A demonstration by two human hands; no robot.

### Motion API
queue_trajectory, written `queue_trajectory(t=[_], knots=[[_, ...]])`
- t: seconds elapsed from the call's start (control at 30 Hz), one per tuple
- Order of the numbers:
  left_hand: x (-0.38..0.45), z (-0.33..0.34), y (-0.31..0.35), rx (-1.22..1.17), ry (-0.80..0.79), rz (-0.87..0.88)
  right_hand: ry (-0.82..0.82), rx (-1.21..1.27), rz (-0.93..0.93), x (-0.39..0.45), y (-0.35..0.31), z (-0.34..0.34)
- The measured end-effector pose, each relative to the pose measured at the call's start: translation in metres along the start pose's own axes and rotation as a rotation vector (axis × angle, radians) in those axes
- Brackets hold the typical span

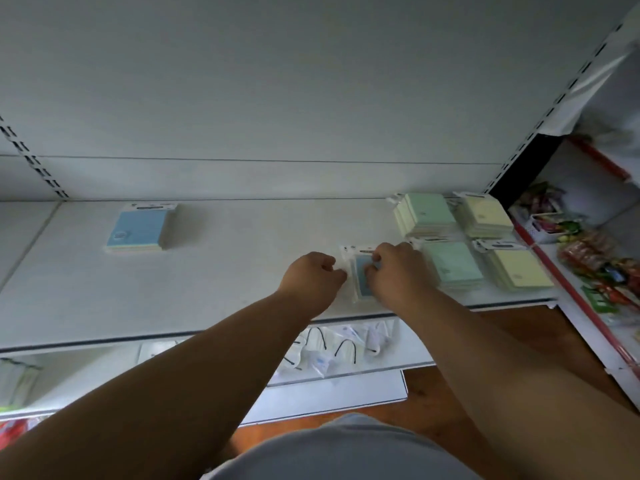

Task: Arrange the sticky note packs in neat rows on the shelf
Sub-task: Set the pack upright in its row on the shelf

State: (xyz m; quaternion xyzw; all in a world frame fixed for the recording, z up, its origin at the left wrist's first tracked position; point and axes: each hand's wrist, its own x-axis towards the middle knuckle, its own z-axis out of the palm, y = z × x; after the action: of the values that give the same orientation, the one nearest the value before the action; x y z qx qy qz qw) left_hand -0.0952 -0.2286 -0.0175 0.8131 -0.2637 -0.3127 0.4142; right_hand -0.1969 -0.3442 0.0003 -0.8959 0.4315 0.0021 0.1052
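**Both hands on a blue sticky-note stack near the shelf's front edge**

Nearest the camera, below the front lip of the white shelf [214, 271], a lower shelf [408, 351] carries clear bags with black cords [332, 348], blurred and partly hidden by the forearms.

On the white shelf, close to its front edge and right of its middle, lies a blue pack stack [362, 278] in clear wrapping. The left hand [313, 280] sits at the stack's left side, fingers curled with the fingertips against the wrapper's left edge; whether they actually pinch it cannot be told. The right hand [398, 271] covers the stack's right side, its fingers bent down onto the blue top and its thumb at the header card, gripping the pack.

Just right of that hand, along the same front row, a green stack [453, 268] lies flat, and beside it, at the shelf's front right corner, a yellow stack [519, 268]. Behind them, against the back edge, a second green stack [427, 214] and a second yellow stack [483, 216] make a rear row, each close behind its front neighbour.

Well apart, towards the left back part of the shelf, a lone blue stack [140, 228] lies flat.

Beyond the right edge, a neighbouring red-trimmed shelf [540, 247] holds colourful packaged goods [588, 258].
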Motion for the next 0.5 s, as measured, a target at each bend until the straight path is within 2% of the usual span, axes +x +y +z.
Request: queue_trajectory(t=[0.13,0.3,0.37,0.5], knots=[[0.0,0.017,0.015,0.035,0.022,-0.075,0.059,0.006,0.062,-0.001,0.014,0.004],[0.005,0.024,0.024,0.099,0.0,-0.119,0.116,0.073,-0.073,-0.006,0.021,0.006],[0.007,0.026,0.025,0.091,0.032,-0.142,0.15,0.098,-0.038,-0.01,0.023,0.01],[0.012,0.028,0.024,0.145,0.033,-0.174,0.065,0.205,0.053,-0.01,0.023,0.018]])
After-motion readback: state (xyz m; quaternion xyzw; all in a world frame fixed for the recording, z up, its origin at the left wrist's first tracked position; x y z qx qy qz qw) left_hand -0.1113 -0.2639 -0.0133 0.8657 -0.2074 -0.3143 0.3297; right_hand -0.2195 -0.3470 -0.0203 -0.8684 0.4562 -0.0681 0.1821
